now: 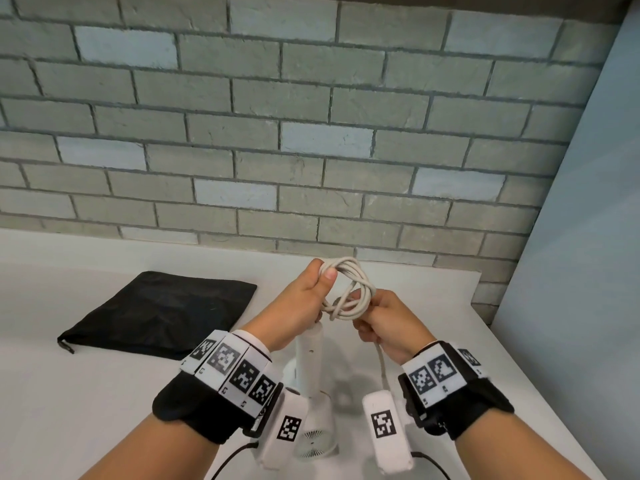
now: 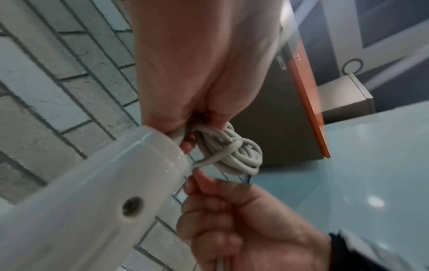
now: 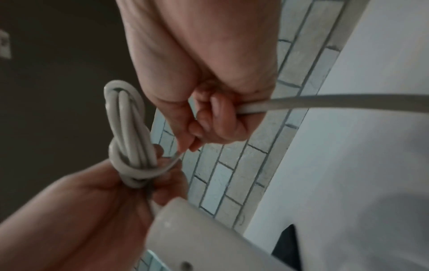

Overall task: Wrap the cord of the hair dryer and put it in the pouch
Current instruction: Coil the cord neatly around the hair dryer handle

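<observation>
Unlabelled white hair dryer (image 1: 309, 355) below both hands' (image 1: 309, 289) coiled cord (image 1: 349, 289)

Both forearms raised side by side; left hand (image 1: 309, 292) and right hand (image 1: 387, 321) clenched, fingers curled in grip

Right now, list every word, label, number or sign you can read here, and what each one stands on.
No readable words or numbers.
Wristbands: black-and-white square marker patterns, with tiny marks below them too small to read.
Small label on the grey panel: too blurred to read.
Hair dryer, cord, pouch: no print visible.
</observation>
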A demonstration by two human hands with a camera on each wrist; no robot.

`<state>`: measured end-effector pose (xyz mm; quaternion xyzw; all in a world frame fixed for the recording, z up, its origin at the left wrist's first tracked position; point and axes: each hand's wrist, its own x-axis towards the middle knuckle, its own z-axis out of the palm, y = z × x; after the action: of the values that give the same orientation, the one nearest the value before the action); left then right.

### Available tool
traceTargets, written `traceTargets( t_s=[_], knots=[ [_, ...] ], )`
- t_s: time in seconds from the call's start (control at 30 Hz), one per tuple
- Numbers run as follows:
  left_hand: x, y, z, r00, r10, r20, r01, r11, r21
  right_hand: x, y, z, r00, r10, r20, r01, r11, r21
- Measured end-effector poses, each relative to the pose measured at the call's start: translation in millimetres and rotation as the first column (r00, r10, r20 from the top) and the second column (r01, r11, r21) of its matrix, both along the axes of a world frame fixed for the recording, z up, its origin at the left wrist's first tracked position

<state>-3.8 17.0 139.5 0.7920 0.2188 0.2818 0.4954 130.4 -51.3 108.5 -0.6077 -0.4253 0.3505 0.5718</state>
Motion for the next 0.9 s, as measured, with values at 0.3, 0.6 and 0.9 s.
traceTargets(
  t_s=[0.3,0.6,0.9],
  knots=[
    [17.4,6.1,-11.8,0.984,0.149,-0.099,-0.104,0.926,0.364,8.8,-3.4,28.1,0.905,0.32,-0.282,-0.338,0.941,-0.016],
    [17.0,1.9,-11.8,0.994,0.111,0.01,-0.11,0.971,0.212,3.2,-1.1,23.0,0.982,0.184,-0.028,-0.182,0.981,0.073],
    [16.1,5.3,-17.0,0.977,0.188,0.103,-0.207,0.951,0.229,2.7,-7.7,20.2,0.962,-0.018,0.271,-0.023,0.989,0.147]
  ],
)
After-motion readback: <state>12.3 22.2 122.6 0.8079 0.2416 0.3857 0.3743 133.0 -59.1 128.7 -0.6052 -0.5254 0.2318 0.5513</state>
